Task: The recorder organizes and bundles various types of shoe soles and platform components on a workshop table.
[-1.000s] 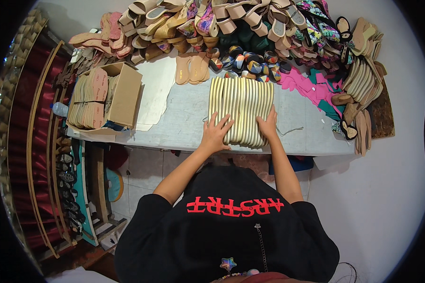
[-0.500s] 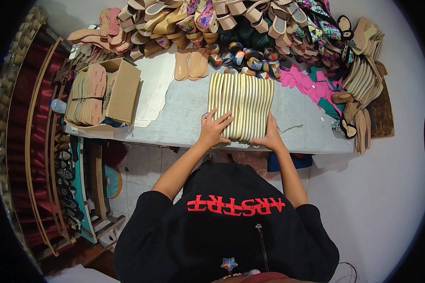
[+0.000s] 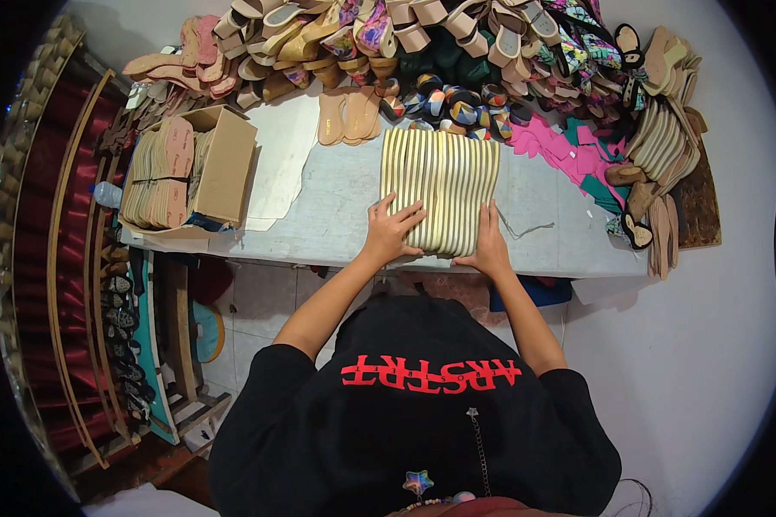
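Cream striped stack (image 3: 440,185): in the head view, many thin soles pressed together, their edges showing as stripes that run away from the person; it sits on the grey worktop (image 3: 578,250), near the front edge, between the two hands

Left hand (image 3: 393,229): fingers spread over the near left corner of the stack, thumb at its near end; not closed into a fist

Right hand (image 3: 488,245): fingers fairly straight along the right side, thumb turned in along the near end; with the left hand it hems the stack in

Grey string (image 3: 536,228): loose on the worktop just right of the right hand; whether it runs under the stack cannot be told

Far end: close to the patchwork shoes (image 3: 464,114), with tan insoles (image 3: 349,118) to the left and pink scraps (image 3: 552,153) to the right

Cardboard box (image 3: 231,168): well apart on the left, holding more soles (image 3: 157,177)

Slipping risk: the soles could fan out or topple if one hand eased off or pressed harder than the other

Edge risk: pulling the stack nearer could tip its end over the front edge

Crowding risk: a hard push away could knock the patchwork shoes
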The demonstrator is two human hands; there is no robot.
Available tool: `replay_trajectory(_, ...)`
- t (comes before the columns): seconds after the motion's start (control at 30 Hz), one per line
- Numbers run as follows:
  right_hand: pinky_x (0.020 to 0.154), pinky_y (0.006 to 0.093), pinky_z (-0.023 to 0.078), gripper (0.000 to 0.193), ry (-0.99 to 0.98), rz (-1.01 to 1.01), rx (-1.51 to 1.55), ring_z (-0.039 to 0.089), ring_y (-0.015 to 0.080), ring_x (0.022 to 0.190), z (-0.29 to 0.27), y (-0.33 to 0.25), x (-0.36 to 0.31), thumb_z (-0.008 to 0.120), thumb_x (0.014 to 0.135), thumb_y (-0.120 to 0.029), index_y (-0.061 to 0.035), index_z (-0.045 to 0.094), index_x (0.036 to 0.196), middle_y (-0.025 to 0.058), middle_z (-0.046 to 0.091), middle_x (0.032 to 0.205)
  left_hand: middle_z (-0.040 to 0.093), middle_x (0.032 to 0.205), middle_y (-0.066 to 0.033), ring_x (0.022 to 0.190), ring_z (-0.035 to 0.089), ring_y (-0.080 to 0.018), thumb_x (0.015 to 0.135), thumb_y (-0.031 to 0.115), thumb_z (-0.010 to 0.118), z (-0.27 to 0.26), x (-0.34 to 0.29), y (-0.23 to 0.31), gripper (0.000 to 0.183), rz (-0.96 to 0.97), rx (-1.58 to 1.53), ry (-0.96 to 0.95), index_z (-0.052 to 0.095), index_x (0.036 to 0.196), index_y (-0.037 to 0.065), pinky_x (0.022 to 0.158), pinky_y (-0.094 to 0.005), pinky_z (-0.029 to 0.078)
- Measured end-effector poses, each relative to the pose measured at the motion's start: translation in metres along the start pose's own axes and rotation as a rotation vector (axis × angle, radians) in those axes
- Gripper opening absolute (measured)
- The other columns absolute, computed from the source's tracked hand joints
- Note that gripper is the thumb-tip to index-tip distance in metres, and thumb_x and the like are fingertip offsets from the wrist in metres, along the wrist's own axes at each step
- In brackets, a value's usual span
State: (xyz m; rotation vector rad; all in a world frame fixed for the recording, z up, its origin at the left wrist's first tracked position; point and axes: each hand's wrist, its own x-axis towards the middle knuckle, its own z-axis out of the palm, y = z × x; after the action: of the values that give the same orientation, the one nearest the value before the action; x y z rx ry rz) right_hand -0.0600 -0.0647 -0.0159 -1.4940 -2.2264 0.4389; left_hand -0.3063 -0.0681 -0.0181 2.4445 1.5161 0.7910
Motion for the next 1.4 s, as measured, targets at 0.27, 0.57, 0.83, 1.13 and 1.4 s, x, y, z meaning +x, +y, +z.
replay_trajectory(0.27, 0.079, 0.0390, 0.048, 0.122, 0.052, 0.000, -0.024, 0.049, 0.0409, 0.106, 0.001, 0.003, -0.004, 0.086, 0.028, -0.035, -0.0027, 0.027, 0.129, 0.0288, 0.018, 0.137, 0.051, 0.122, 0.0054, 0.118, 0.033, -0.0393, 0.038, 0.042, 0.079, -0.003, 0.002, 0.009, 0.078, 0.006, 0.029, 0.018, 0.059, 0.109, 0.016, 0.086, -0.0525, 0.031)
replay_trajectory(0.57, 0.094, 0.0405, 0.039, 0.117, -0.027, -0.016, 0.183, 0.028, 0.0425, 0.123, 0.001, 0.012, -0.007, 0.086, 0.034, -0.029, -0.0053, 0.023, 0.131, 0.0277, 0.008, 0.140, 0.034, 0.136, 0.0020, 0.123, 0.022, -0.0471, 0.044, 0.044, 0.079, -0.004, 0.008, 0.027, 0.082, -0.099, 0.191, -0.192, 0.052, 0.115, 0.015, 0.088, -0.0705, 0.022)
replay_trajectory(0.83, 0.102, 0.0418, 0.028, 0.116, -0.066, -0.070, 0.240, 0.017, 0.0419, 0.129, -0.002, 0.023, -0.005, 0.085, 0.042, -0.024, -0.0039, 0.017, 0.134, 0.0272, 0.006, 0.141, 0.034, 0.136, 0.0033, 0.123, 0.021, -0.0476, 0.043, 0.043, 0.080, 0.004, 0.005, 0.024, 0.092, -0.057, 0.216, -0.149, 0.043, 0.127, 0.031, 0.086, -0.0729, 0.021)
replay_trajectory(1.13, 0.101, 0.0415, 0.030, 0.119, -0.073, -0.082, 0.245, 0.018, 0.0426, 0.128, -0.007, 0.023, 0.009, 0.084, 0.041, -0.026, -0.0021, 0.015, 0.134, 0.0302, 0.005, 0.140, 0.035, 0.136, 0.0013, 0.122, 0.021, -0.0497, 0.042, 0.044, 0.080, 0.004, 0.007, 0.027, 0.091, -0.046, 0.243, -0.137, 0.045, 0.125, 0.029, 0.086, -0.0728, 0.020)
replay_trajectory(1.4, 0.089, 0.0417, 0.042, 0.128, -0.047, 0.073, 0.067, 0.033, 0.0450, 0.119, -0.002, -0.004, 0.008, 0.086, 0.032, -0.035, -0.0016, 0.016, 0.134, 0.0311, 0.005, 0.139, 0.039, 0.132, -0.0051, 0.119, 0.022, -0.0539, 0.043, 0.053, 0.076, 0.011, 0.011, 0.037, 0.085, -0.095, 0.191, -0.047, 0.052, 0.118, 0.019, 0.088, -0.0699, 0.020)
